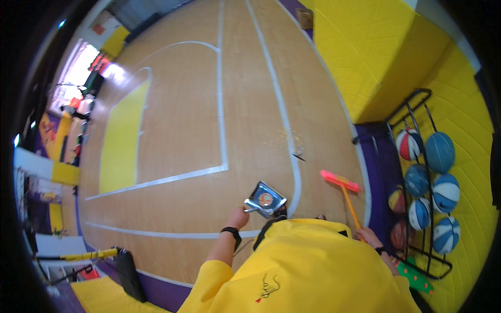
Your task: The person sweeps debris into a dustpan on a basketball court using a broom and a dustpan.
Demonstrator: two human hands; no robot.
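Observation:
My left hand (pixel 238 217) is closed around the handle of a shiny metal dustpan (pixel 267 198), which has a coloured print on its pan. At my right side, my right hand (pixel 367 236) grips the orange stick of a broom (pixel 352 209) with a pink head (pixel 340 181) near the floor. Beyond both tools, small pale scattered debris (pixel 289 139) lies on the wooden floor, across a white line. A thin dark piece (pixel 299 157) lies at its near edge, beside a small clear or pale item that is too blurred to name.
A black rack (pixel 430 219) with several basketballs stands on the right, beside yellow wall padding (pixel 352 47). A cardboard box (pixel 305 18) is at the far wall. At lower left is a black padded post (pixel 130 276) with a yellow bar. People are far off at left.

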